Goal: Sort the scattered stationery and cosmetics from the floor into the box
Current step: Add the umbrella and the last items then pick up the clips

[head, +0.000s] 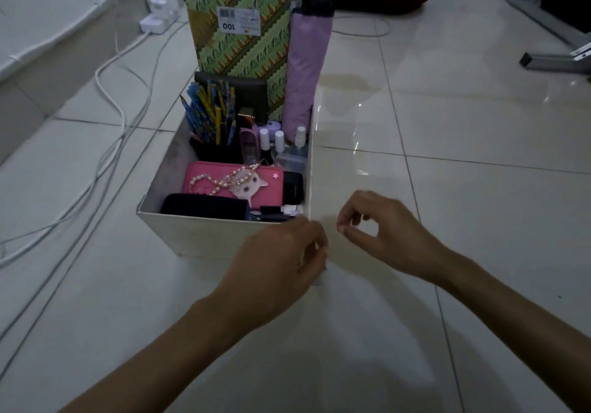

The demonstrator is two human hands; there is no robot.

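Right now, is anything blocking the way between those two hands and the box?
Nothing visible does. The left hand is right at the near right corner of the box, and the right hand is just beside it above the floor tile. The box is open on top, though crowded. I cannot tell whether the left hand holds anything small.

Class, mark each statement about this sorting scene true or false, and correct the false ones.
1. The purple folded umbrella stands upright in the white box. True.
2. The pencils lie scattered on the floor. False: they stand in a dark holder inside the box.
3. A pink case lies flat in the box. True.
4. The green patterned book lies flat on the tiles. False: it stands upright at the box's far end.
5. Both hands reach among the pencils. False: the left hand and right hand are at the box's near right corner.
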